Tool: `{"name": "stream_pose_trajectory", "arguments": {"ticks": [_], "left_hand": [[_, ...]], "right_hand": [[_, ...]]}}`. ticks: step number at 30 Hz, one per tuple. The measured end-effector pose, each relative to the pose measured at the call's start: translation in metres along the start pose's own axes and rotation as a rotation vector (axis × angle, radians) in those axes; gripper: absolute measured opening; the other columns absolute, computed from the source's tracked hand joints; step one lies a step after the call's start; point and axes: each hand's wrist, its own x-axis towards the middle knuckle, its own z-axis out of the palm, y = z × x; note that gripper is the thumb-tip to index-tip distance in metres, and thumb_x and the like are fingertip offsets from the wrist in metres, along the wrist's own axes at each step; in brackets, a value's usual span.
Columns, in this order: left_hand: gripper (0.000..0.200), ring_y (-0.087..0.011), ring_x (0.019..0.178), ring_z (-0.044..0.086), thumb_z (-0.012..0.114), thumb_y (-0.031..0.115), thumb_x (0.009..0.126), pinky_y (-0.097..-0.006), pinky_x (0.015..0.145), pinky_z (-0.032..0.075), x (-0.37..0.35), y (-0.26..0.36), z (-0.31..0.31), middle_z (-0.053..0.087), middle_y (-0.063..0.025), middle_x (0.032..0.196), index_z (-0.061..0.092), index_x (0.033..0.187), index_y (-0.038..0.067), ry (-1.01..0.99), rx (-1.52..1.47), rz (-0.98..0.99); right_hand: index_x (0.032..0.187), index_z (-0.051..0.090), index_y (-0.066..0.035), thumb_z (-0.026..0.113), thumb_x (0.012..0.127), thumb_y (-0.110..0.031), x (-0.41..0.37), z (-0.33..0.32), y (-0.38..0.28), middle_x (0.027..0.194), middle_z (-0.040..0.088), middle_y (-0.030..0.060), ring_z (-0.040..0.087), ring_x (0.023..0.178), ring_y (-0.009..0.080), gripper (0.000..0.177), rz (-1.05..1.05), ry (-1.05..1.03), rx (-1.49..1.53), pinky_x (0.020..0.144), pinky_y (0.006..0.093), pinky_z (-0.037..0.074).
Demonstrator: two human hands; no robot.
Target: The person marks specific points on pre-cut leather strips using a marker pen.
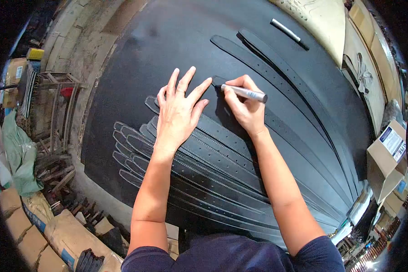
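Marking step, seemingly: right hand (244, 109) clamped on silver marker (245, 93) at the tip of black strap (218, 81) on worktable (167, 41); left hand (179, 113) flat, fingers spread, pinning straps; next stroke likely needs steady hold-down

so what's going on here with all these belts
A person is bent over a batch of black belts fanned out on a dark table. The left hand lies flat on the belts, fingers spread. The right hand grips a silver marker, with its tip at the rounded end of one belt. A second marker lies untouched near the table's far edge.
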Motion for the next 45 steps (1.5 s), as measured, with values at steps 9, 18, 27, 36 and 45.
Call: {"name": "stream_pose_trajectory", "arguments": {"ticks": [9,18,27,36,45], "left_hand": [[0.046,-0.0334,0.144,0.03,0.064,0.03,0.093,-0.0497,0.113,0.026,0.0,-0.001,0.001,0.039,-0.0071,0.155,0.058,0.139,0.03,-0.008,0.013,-0.002],[0.046,-0.0336,0.144,0.031,0.064,0.029,0.093,-0.0493,0.113,0.027,0.0,0.0,0.0,0.04,-0.0072,0.154,0.058,0.139,0.03,-0.007,0.016,-0.004],[0.045,-0.0331,0.143,0.031,0.065,0.03,0.093,-0.0494,0.113,0.027,0.0,0.0,0.001,0.04,-0.007,0.154,0.059,0.138,0.03,0.01,0.019,-0.001],[0.045,-0.0331,0.143,0.032,0.064,0.03,0.093,-0.0495,0.113,0.027,0.0,0.0,0.0,0.04,-0.0069,0.154,0.059,0.138,0.03,0.004,0.025,-0.001],[0.045,-0.0335,0.144,0.031,0.064,0.03,0.094,-0.0505,0.112,0.027,0.0,0.0,0.001,0.039,-0.0075,0.154,0.059,0.138,0.03,0.007,0.023,0.006]], "right_hand": [[0.087,0.064,-0.001,0.072,0.085,-0.008,0.001,0.002,-0.004,0.071,0.063,0.001,0.052,0.06,0.0042,0.011,-0.015,-0.002,-0.034,0.054,0.0219,0.043],[0.086,0.064,-0.002,0.072,0.085,-0.008,-0.004,-0.003,0.008,0.069,0.062,-0.0016,0.049,0.058,0.0013,0.01,-0.019,0.087,0.101,0.051,0.0204,0.039],[0.083,0.063,-0.002,0.071,0.083,-0.007,-0.002,-0.003,-0.002,0.066,0.061,-0.0013,0.049,0.056,0.0022,0.01,-0.028,0.025,-0.018,0.05,0.0208,0.039],[0.084,0.063,-0.002,0.073,0.08,-0.006,-0.001,-0.001,-0.001,0.067,0.063,0.001,0.051,0.056,0.0032,0.011,-0.105,0.022,-0.129,0.051,0.0213,0.041],[0.082,0.062,-0.001,0.072,0.084,-0.007,-0.004,-0.004,0.005,0.066,0.061,-0.0012,0.05,0.055,0.0025,0.011,-0.004,0.082,0.043,0.05,0.0215,0.04]]}}
